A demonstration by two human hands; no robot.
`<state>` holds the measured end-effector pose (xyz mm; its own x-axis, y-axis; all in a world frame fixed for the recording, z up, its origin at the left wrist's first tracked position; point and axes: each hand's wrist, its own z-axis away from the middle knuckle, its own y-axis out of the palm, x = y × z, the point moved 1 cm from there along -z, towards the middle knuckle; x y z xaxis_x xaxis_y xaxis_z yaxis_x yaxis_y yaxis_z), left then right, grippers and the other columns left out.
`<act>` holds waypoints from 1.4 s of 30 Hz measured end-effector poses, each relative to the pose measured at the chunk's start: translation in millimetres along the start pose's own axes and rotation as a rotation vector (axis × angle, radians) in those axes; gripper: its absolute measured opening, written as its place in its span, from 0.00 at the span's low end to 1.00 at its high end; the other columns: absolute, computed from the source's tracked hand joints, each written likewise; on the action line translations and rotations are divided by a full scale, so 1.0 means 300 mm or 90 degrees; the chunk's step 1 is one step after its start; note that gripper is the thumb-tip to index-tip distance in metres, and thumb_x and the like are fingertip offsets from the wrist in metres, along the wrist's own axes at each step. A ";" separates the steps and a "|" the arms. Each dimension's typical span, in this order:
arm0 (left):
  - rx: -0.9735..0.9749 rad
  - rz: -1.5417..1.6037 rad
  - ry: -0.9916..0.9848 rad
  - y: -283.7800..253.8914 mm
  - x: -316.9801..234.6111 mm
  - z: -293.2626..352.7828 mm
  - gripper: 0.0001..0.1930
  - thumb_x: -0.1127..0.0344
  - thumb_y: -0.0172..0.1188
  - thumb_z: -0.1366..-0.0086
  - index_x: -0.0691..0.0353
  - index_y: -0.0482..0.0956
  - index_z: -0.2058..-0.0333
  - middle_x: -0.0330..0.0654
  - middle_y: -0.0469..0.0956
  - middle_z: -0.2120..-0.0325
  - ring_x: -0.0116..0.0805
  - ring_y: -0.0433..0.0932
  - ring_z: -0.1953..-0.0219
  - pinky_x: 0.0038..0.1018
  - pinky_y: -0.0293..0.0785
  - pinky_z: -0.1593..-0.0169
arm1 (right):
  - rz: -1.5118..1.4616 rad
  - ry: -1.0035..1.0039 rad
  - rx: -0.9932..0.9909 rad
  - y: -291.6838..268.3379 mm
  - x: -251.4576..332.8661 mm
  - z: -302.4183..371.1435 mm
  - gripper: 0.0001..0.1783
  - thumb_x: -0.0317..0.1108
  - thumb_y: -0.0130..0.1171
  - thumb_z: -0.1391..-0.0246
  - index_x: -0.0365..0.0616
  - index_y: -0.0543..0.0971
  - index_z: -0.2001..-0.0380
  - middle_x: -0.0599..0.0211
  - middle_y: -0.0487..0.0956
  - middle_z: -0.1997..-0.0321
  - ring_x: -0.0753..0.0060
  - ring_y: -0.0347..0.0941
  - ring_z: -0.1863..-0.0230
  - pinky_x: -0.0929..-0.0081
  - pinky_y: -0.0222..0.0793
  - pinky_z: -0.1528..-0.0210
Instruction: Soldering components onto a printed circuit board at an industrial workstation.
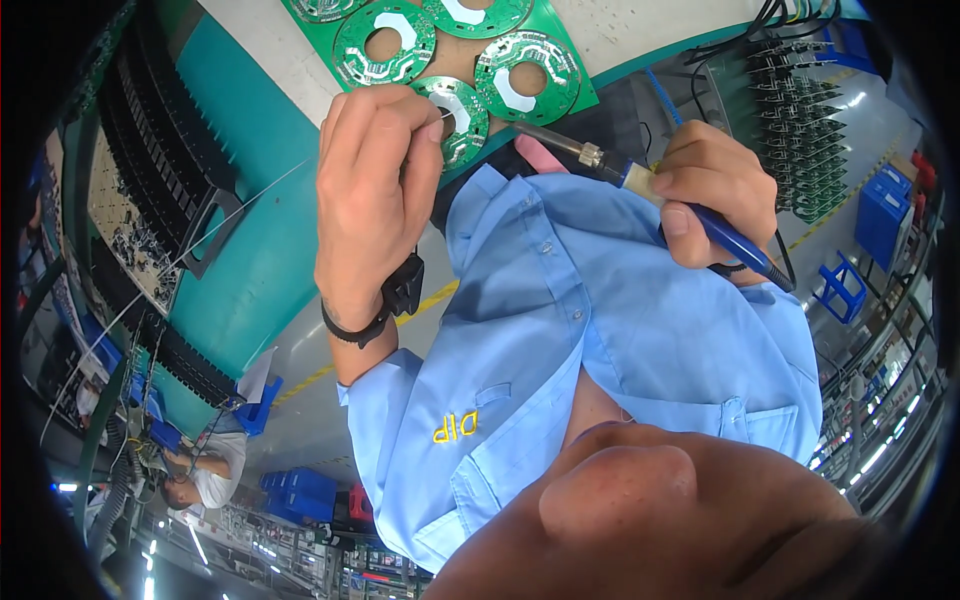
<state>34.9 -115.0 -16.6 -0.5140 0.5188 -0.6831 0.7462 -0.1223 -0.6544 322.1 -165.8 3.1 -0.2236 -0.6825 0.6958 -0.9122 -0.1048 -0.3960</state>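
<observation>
My right hand (718, 195) is wrapped round the blue handle of a soldering iron (590, 156). The iron's metal tip points left, close to the near edge of a green circuit board panel (584, 97). My left hand (375, 190) is pinched at the fingertips over a round green board (466, 125) in that panel, partly covering it. A thin silvery solder wire (226, 220) runs up from the left toward this hand, and a short end shows at its fingertips. Other round boards (385, 68) with white patches and central holes lie beyond. Whether the tip touches anything cannot be made out.
A long black slotted rack (150, 150) with a handle stands left on the teal mat (265, 225). At right is a rack of upright green boards (800, 130). Black cables (765, 22) cross the far right. A blue stool (842, 290) stands right; another person (215, 470) sits lower left.
</observation>
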 end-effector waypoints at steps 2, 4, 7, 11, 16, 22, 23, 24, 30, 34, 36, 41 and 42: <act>-0.004 -0.027 0.043 -0.002 0.004 0.000 0.08 0.78 0.69 0.42 0.63 0.80 0.64 0.41 0.79 0.64 0.44 0.76 0.61 0.36 0.72 0.56 | -0.013 0.019 -0.002 0.006 -0.004 0.003 0.09 0.23 0.66 0.49 0.31 0.80 0.64 0.57 0.82 0.75 0.62 0.74 0.80 0.70 0.71 0.78; -0.006 -0.044 0.038 -0.004 0.002 0.003 0.08 0.78 0.69 0.42 0.62 0.81 0.64 0.41 0.79 0.64 0.43 0.76 0.61 0.36 0.71 0.56 | -0.016 0.034 -0.018 0.013 -0.012 0.004 0.09 0.23 0.67 0.49 0.31 0.80 0.64 0.55 0.82 0.75 0.61 0.75 0.80 0.70 0.72 0.78; -0.010 -0.078 0.032 -0.007 -0.001 0.006 0.09 0.77 0.69 0.42 0.60 0.82 0.63 0.40 0.79 0.64 0.42 0.75 0.60 0.35 0.70 0.56 | -0.015 0.043 -0.019 0.026 -0.018 0.010 0.09 0.23 0.65 0.46 0.30 0.79 0.63 0.54 0.81 0.75 0.60 0.75 0.80 0.69 0.71 0.78; -0.010 -0.080 0.019 -0.005 0.003 0.013 0.09 0.76 0.70 0.43 0.59 0.83 0.63 0.39 0.79 0.64 0.41 0.75 0.60 0.35 0.69 0.56 | -0.011 0.040 0.003 0.033 -0.022 0.009 0.09 0.24 0.61 0.42 0.28 0.78 0.62 0.53 0.79 0.76 0.60 0.73 0.80 0.68 0.69 0.78; -0.020 -0.052 -0.009 0.001 0.002 0.016 0.09 0.77 0.70 0.41 0.62 0.81 0.63 0.41 0.79 0.64 0.43 0.76 0.62 0.36 0.71 0.57 | -0.014 0.032 -0.010 0.020 -0.025 0.000 0.09 0.23 0.67 0.46 0.29 0.79 0.63 0.54 0.82 0.75 0.60 0.75 0.80 0.70 0.71 0.78; -0.038 0.017 -0.079 -0.002 -0.001 0.024 0.09 0.79 0.68 0.38 0.66 0.77 0.62 0.47 0.78 0.65 0.45 0.77 0.65 0.36 0.75 0.61 | 0.031 0.000 -0.047 -0.025 -0.051 -0.026 0.09 0.22 0.68 0.47 0.29 0.79 0.63 0.56 0.82 0.75 0.62 0.76 0.80 0.71 0.70 0.79; -0.044 0.021 -0.073 -0.002 -0.002 0.022 0.09 0.79 0.68 0.38 0.66 0.77 0.62 0.47 0.78 0.65 0.45 0.77 0.65 0.36 0.75 0.61 | 0.075 0.025 -0.054 -0.038 -0.066 -0.036 0.08 0.22 0.65 0.44 0.29 0.79 0.62 0.55 0.82 0.73 0.63 0.76 0.77 0.71 0.71 0.75; -0.044 0.004 -0.066 -0.006 -0.001 0.025 0.08 0.79 0.67 0.37 0.67 0.76 0.62 0.46 0.79 0.65 0.41 0.78 0.65 0.33 0.76 0.62 | 0.119 0.049 -0.062 -0.052 -0.085 -0.047 0.07 0.23 0.63 0.41 0.29 0.79 0.61 0.53 0.82 0.71 0.64 0.77 0.75 0.70 0.72 0.72; -0.062 -0.021 -0.073 -0.007 0.013 0.074 0.06 0.79 0.66 0.34 0.67 0.77 0.63 0.45 0.79 0.64 0.35 0.79 0.65 0.28 0.77 0.64 | 0.395 0.039 -0.156 -0.030 -0.235 -0.244 0.12 0.26 0.57 0.32 0.35 0.77 0.48 0.57 0.81 0.59 0.67 0.78 0.61 0.72 0.71 0.56; -0.030 -0.029 0.017 -0.004 -0.007 0.001 0.10 0.80 0.69 0.42 0.65 0.79 0.63 0.44 0.78 0.66 0.44 0.76 0.64 0.35 0.72 0.59 | 0.338 0.162 -0.210 -0.091 -0.202 -0.208 0.17 0.28 0.56 0.31 0.40 0.77 0.41 0.63 0.80 0.52 0.68 0.77 0.54 0.72 0.70 0.47; -0.049 -0.055 0.019 -0.013 -0.018 0.019 0.11 0.80 0.69 0.43 0.64 0.80 0.63 0.43 0.79 0.66 0.43 0.76 0.64 0.35 0.71 0.59 | 0.247 0.225 -0.227 -0.086 -0.206 -0.138 0.18 0.28 0.56 0.32 0.40 0.78 0.41 0.63 0.80 0.53 0.69 0.76 0.54 0.73 0.70 0.46; -0.081 -0.100 0.048 0.002 -0.053 0.081 0.14 0.79 0.72 0.48 0.59 0.81 0.64 0.38 0.78 0.67 0.40 0.75 0.64 0.34 0.67 0.60 | -0.076 -0.017 -0.165 -0.028 -0.113 -0.046 0.08 0.24 0.65 0.44 0.30 0.79 0.64 0.58 0.81 0.76 0.65 0.73 0.82 0.72 0.68 0.80; -0.082 -0.095 0.058 0.013 -0.060 0.088 0.15 0.79 0.72 0.50 0.57 0.81 0.64 0.37 0.78 0.67 0.40 0.75 0.64 0.34 0.66 0.61 | -0.074 -0.016 -0.168 -0.026 -0.091 -0.036 0.08 0.24 0.65 0.44 0.30 0.79 0.64 0.58 0.81 0.76 0.65 0.73 0.82 0.72 0.68 0.80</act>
<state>35.8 -147.0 -15.4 -0.5871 0.5981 -0.5455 0.7154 0.0680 -0.6954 331.5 -138.6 -6.4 -0.1070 -0.6946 0.7114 -0.9897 0.0058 -0.1431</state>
